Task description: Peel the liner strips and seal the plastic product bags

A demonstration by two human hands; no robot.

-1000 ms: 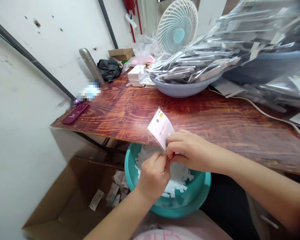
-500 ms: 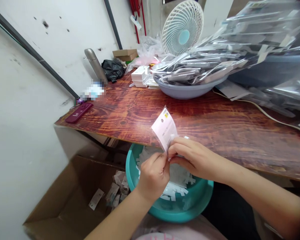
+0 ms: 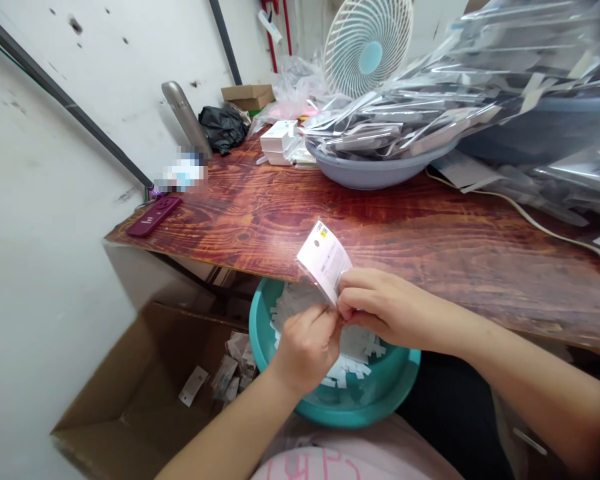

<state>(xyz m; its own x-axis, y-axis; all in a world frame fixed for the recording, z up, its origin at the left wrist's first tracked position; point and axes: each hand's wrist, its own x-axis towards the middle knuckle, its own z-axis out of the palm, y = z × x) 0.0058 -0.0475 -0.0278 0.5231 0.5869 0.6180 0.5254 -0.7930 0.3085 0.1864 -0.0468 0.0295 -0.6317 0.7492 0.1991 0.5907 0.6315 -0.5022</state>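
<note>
Between my two hands is a small pale pink card in a clear plastic sleeve (image 3: 325, 259), tilted, with a round hole and a yellow mark near its top. My left hand (image 3: 307, 343) is closed in a pinch at the lower end of the packet. Against its lower right side press the bent fingers of my right hand (image 3: 375, 300), so that end is hidden. Below both hands stands a teal basin (image 3: 350, 417) on my lap, with many white strips and clear sleeves (image 3: 350, 367) in it.
A brown wooden table (image 3: 230, 220) lies ahead, bearing a grey-blue basin (image 3: 375, 177) heaped with clear-sleeved packets, a white fan (image 3: 370, 57), a maroon phone-like object (image 3: 155, 217) and a cable (image 3: 520, 205). At lower left, a cardboard box (image 3: 150, 413) holds several packaged cards.
The packet leans slightly more to the left, and its printed face shows more. Both hands keep their pinch at its lower end. The whole view has shifted a little.
</note>
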